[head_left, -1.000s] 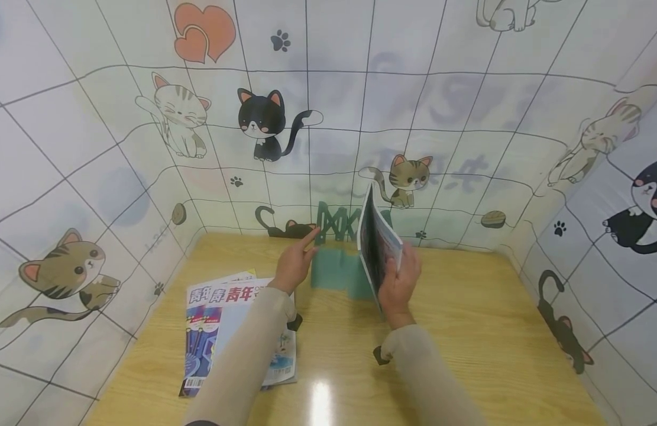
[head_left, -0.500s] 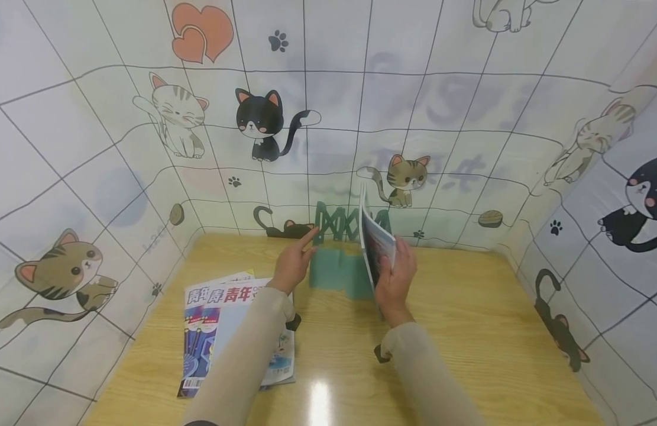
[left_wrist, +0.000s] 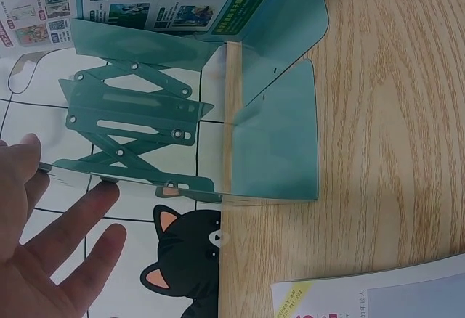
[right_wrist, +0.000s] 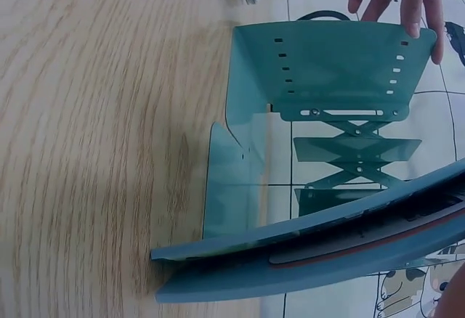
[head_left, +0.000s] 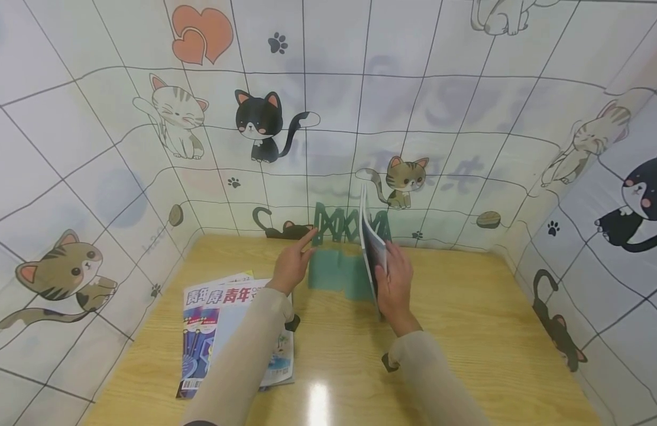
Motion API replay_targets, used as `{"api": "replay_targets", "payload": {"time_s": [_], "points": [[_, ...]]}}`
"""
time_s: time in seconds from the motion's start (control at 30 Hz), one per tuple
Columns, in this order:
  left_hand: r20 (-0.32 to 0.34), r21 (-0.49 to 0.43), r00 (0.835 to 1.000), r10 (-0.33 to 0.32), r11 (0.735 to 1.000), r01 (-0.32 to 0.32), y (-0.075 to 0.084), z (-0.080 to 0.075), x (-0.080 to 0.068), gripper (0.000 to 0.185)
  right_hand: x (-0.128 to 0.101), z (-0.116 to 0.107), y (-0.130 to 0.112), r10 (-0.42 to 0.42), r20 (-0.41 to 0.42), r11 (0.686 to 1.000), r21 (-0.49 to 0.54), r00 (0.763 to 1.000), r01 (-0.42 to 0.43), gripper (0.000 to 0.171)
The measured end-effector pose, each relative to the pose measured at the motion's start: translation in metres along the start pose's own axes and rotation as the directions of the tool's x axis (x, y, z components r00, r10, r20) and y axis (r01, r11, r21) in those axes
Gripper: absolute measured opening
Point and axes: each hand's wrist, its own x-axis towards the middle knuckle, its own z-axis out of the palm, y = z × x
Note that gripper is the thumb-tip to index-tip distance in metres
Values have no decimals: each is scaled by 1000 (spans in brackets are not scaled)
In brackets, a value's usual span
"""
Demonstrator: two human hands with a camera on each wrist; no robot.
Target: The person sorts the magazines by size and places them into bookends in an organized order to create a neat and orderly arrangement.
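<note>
The right hand (head_left: 394, 284) is holding a magazine (head_left: 372, 245) upright on its lower edge, fingers lying along the outer cover and the thumb side hidden behind it, so how tightly it is clasped cannot be told. The magazine is standing at the right end of a green expanding bookstand (head_left: 336, 260), just inside its rightmost plate; in the right wrist view the magazine's curved spine (right_wrist: 312, 256) is crossing the near edge of the stand's floor plate (right_wrist: 232, 187).

The left hand (head_left: 292, 263) is resting with straight, relaxed fingers (left_wrist: 80, 216) against the stand's leftmost upright plate (left_wrist: 131, 180), holding nothing. Between the two hands the stand's scissor lattice (left_wrist: 131, 115) is spread open, leaving an unfilled slot of room to the left of the gripped magazine.

Behind the stand a wall sheet printed with cartoon cats (head_left: 264, 124) is closing off the far side; similar sheets are enclosing the left and right. Left of the left forearm, two more magazines (head_left: 222, 331) are lying flat and overlapped on the wooden table (head_left: 466, 331), well apart from the stand. To the right of the right hand the tabletop is running bare to the side wall.
</note>
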Motion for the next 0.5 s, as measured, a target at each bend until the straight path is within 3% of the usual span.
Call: {"api": "replay_targets", "payload": {"time_s": [0.23, 0.5], "points": [[4, -2, 1000, 7, 1000, -7, 0, 0, 1, 50, -3, -5, -1, 3, 65, 1000, -30, 998, -1, 62], [5, 0, 1000, 4, 1000, -4, -1, 1, 0, 51, -6, -9, 2, -6, 82, 1000, -11, 997, 7, 58]]}}
